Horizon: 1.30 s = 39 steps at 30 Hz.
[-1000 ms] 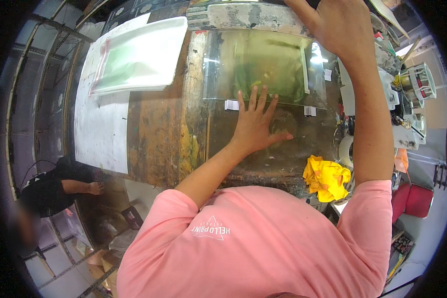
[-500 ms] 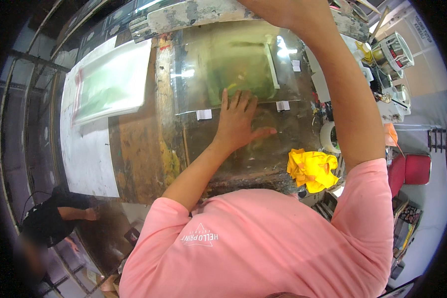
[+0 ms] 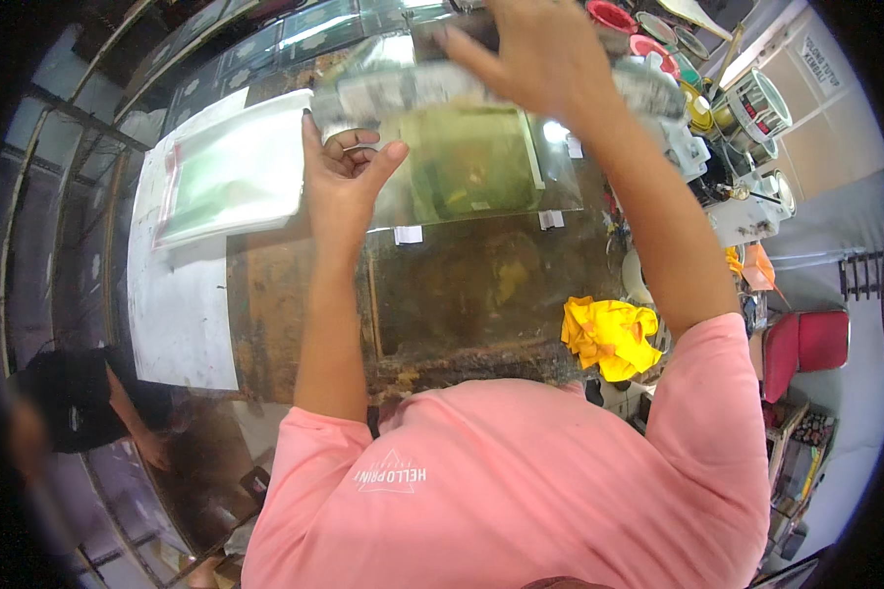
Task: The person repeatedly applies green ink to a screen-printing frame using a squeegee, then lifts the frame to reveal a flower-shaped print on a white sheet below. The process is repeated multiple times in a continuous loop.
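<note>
My left hand (image 3: 346, 175) is raised at the right edge of a stack of clear plastic sheets (image 3: 236, 172). Its thumb stands apart from the half-curled fingers, and the index fingertip is at the stack's edge. Right of it lies a glossy clear panel (image 3: 471, 167) with a greenish area, small white tabs (image 3: 409, 235) along its near edge. A paint-stained frame bar (image 3: 413, 95), blurred, crosses above the panel's far part. Beyond the bar, my right hand (image 3: 550, 59) reaches over a dark strip (image 3: 467, 34), thumb stretched left; its other fingers are cut off or smeared.
A crumpled yellow cloth (image 3: 611, 337) lies at the worn brown table's (image 3: 442, 314) near right. White paper (image 3: 182, 324) lies under the stack. Tins and tubs (image 3: 756, 108) crowd the far right, with a red chair (image 3: 820, 339) beyond. Another person (image 3: 79, 402) is at the lower left.
My left hand has left the clear panel and moved left to the plastic stack, fingers curling. The frame bar has come nearer over the panel, and my right hand has shifted slightly nearer.
</note>
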{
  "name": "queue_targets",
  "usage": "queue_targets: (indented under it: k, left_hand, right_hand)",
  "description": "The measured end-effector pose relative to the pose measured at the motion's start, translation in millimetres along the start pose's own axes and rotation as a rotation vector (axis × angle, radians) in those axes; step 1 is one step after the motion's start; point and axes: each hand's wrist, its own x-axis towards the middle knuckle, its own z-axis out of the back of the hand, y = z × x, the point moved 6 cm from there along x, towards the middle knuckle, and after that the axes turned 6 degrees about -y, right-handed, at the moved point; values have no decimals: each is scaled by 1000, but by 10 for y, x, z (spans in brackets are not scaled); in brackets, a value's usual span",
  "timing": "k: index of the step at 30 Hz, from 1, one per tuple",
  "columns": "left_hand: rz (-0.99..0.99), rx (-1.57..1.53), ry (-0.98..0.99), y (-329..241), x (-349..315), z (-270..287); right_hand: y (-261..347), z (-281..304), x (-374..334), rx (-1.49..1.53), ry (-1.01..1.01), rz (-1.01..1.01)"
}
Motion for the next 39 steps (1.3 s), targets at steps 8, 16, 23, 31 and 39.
queue_targets:
  k: [8, 16, 23, 31, 39]
  left_hand:
    - [-1, 701, 72, 565, -644, 318]
    - [-199, 1074, 23, 1144, -525, 401]
    - [-152, 1046, 81, 1296, -275, 313]
    - [-218, 964, 66, 1282, -239, 241]
    - [-325, 914, 57, 1184, -297, 258]
  right_hand:
    - [88, -628, -1249, 328, 642, -26]
    - [299, -1135, -1860, 288, 480, -26]
    - [-492, -2396, -1161, 171, 323, 20]
    - [-1408, -3303, 205, 318, 561, 29]
    - [-1191, -3204, -254, 71, 294, 39]
